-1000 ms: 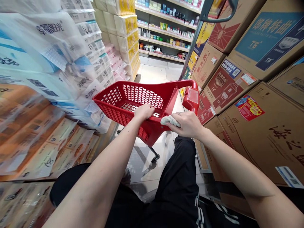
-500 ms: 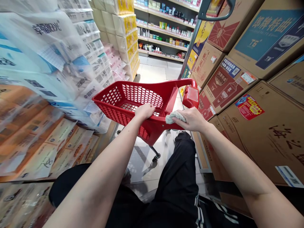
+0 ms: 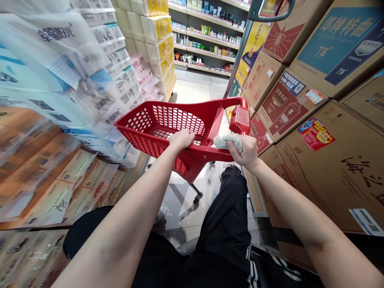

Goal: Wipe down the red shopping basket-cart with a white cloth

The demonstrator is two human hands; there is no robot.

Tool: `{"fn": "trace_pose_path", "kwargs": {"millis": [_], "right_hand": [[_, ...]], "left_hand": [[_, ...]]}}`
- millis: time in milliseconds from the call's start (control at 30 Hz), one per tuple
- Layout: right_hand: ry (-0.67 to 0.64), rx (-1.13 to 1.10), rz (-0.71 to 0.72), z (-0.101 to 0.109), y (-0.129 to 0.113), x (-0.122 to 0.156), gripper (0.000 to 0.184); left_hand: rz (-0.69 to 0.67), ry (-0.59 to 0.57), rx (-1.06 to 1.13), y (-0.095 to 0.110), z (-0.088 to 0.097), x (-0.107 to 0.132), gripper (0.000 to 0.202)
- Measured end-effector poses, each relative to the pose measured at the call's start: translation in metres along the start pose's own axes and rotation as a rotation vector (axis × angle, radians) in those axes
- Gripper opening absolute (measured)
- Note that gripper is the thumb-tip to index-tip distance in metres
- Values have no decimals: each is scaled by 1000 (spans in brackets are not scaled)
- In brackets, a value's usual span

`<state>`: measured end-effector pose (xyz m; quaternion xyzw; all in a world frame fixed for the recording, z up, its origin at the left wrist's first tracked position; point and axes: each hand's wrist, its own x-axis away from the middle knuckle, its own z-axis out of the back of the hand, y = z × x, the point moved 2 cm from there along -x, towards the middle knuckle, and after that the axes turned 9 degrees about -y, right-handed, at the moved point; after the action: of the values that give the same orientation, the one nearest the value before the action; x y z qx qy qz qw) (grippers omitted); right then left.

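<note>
A red plastic shopping cart (image 3: 192, 168) stands on the floor in front of me, its perforated basket pointing left and its handle end to the right. My left hand (image 3: 182, 140) is closed over the near rim of the basket. In my right hand (image 3: 246, 151) is a bunched pale grey-green cloth (image 3: 227, 142). That hand and the cloth rest at the near side rail, close to the handle (image 3: 231, 101) and its red boxy part (image 3: 240, 121). The cart's basket shows nothing inside. Dark wheels show beneath it.
Wrapped tissue packs (image 3: 57, 44) are stacked along the left. Cardboard cartons (image 3: 318, 160) rise on the right, beside a dark metal handle (image 3: 271, 12) at the top. Shelves of small bottles and boxes (image 3: 210, 36) stand at the back, across a tiled floor (image 3: 195, 86). My legs are below the cart.
My right hand has slid slightly right and up along the cart's side rail, turning a little, and the cloth has shifted with it. The left hand stays on the rim.
</note>
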<state>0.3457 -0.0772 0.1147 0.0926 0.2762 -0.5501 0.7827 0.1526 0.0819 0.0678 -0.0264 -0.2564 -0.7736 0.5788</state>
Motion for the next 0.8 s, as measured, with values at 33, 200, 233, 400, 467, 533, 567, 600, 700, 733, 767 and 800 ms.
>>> {"fn": "trace_pose_path", "kwargs": {"millis": [33,200,233,400,467,533,567,600,700,733,767,800], "right_hand": [[-13,-9,0,0,2,-1,44],[-77,-65,-86,-1,14,-8,46],[-78,-79,-105,-1,17,-9,46],[-61,-132,-135,-3,29,-14,47],[-51,-117,-124,-4,34,-17,47],[-52,-62,-119,-6,38,-21,47],[-57,-18,-116,-7,39,-22,46],[-66,33,-108,-9,40,-23,45],[-88,183,-57,-15,36,-21,37],[-78,215,-40,-17,35,-19,35],[-58,237,-28,-18,33,-16,33],[-31,250,-21,-20,32,-13,31]], "left_hand": [[0,-1,-2,0,0,0,42],[-16,-23,-12,1,-4,-2,44],[-30,-32,-16,1,-5,-2,45],[-159,-82,-10,2,-9,0,49],[-189,-105,-6,2,-9,3,52],[-187,-114,-8,2,-9,5,55],[-179,-115,-7,2,-10,5,57],[-166,-115,-4,3,-10,6,58],[-108,-94,11,6,-11,8,59],[-85,-77,17,7,-11,9,59],[-63,-58,21,8,-11,10,59],[-47,-42,25,10,-12,10,59]]}}
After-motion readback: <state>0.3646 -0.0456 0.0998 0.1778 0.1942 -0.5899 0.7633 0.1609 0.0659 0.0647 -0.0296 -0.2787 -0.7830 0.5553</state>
